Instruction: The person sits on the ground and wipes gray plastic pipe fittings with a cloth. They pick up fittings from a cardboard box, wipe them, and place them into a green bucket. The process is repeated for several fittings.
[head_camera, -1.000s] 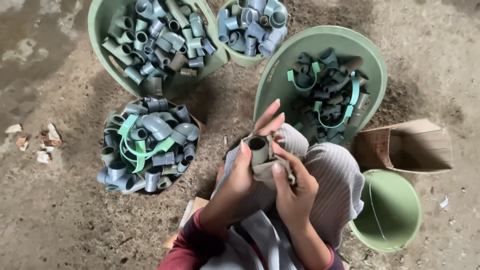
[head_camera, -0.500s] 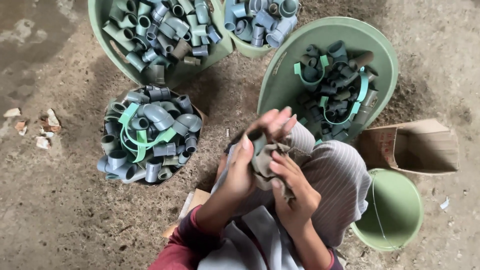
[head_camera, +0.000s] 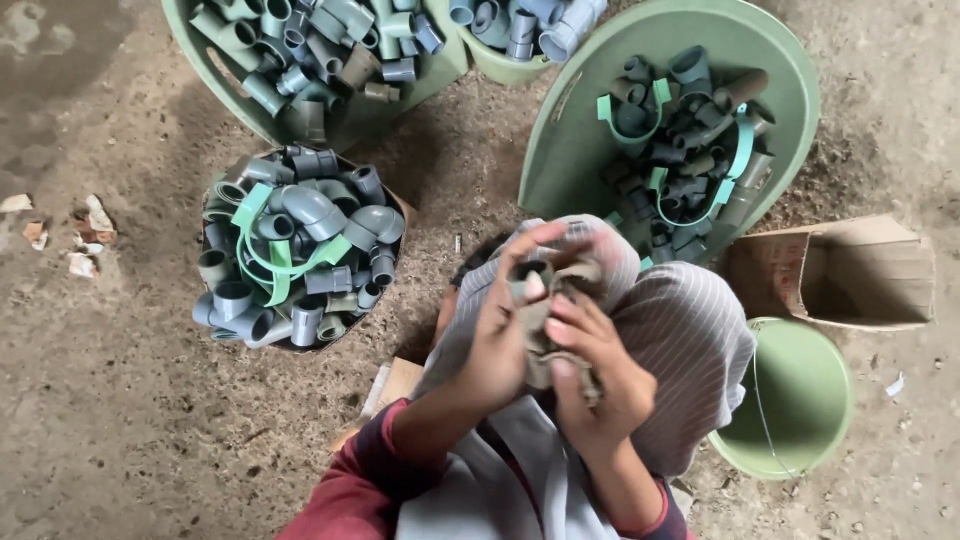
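Wiping continues at frame centre: the left hand (head_camera: 500, 340) pinches a grey pipe fitting (head_camera: 528, 285), now buried deeper in the brown rag (head_camera: 560, 335) that the right hand (head_camera: 600, 375) clamps around it, above the striped lap (head_camera: 690, 350).

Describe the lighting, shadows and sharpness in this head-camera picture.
Head view: soft, even daylight, no glare; dark shadow beside the round basket of pipe fittings; left hand, right hand and cloth slightly motion-blurred; dirt floor sharper; the top tubs are cut off.
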